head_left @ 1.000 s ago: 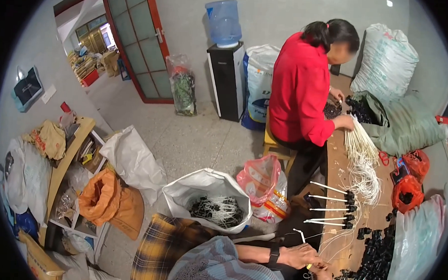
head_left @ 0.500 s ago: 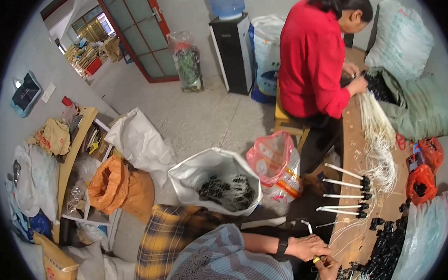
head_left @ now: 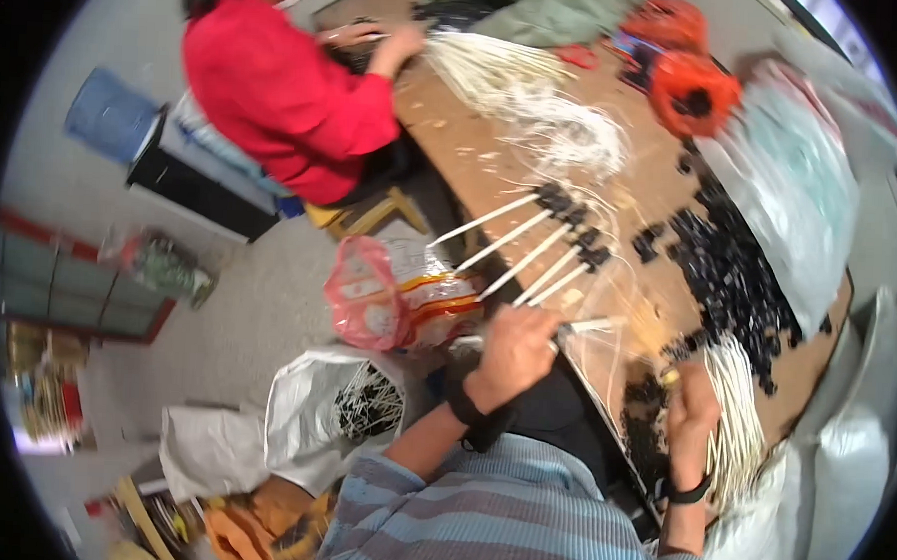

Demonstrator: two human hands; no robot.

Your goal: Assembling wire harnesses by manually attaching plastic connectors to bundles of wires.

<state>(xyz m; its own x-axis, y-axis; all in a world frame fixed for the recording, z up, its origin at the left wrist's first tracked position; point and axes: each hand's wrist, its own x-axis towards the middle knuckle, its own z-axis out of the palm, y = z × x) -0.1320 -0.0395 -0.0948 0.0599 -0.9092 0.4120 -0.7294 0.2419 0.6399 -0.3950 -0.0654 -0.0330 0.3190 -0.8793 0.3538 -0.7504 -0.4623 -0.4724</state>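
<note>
My left hand (head_left: 517,355), blurred, is closed at the table's near edge. A white tube (head_left: 599,325) with a dark end sticks out beside its fingers. My right hand (head_left: 694,403) is curled shut over the table, a small yellow-handled tool (head_left: 671,376) showing at its fingertips; the rest of that tool is hidden. Beside my right wrist lies a bundle of white strands (head_left: 735,423). Several white tubes with black ends (head_left: 537,260) lie in a row across the edge, beyond my left hand. Thin white wires (head_left: 613,359) trail between my hands.
Black small parts (head_left: 734,272) are heaped on the wooden table (head_left: 473,171) at right, by a clear plastic bag (head_left: 788,185). A person in red (head_left: 286,103) sits working at far left near more white strands (head_left: 565,125). A white sack (head_left: 293,413) stands on the floor.
My view has swung to the right, toward the table. My hands, close together before, are now apart: the left by the tube row, the right by the strand bundle.
</note>
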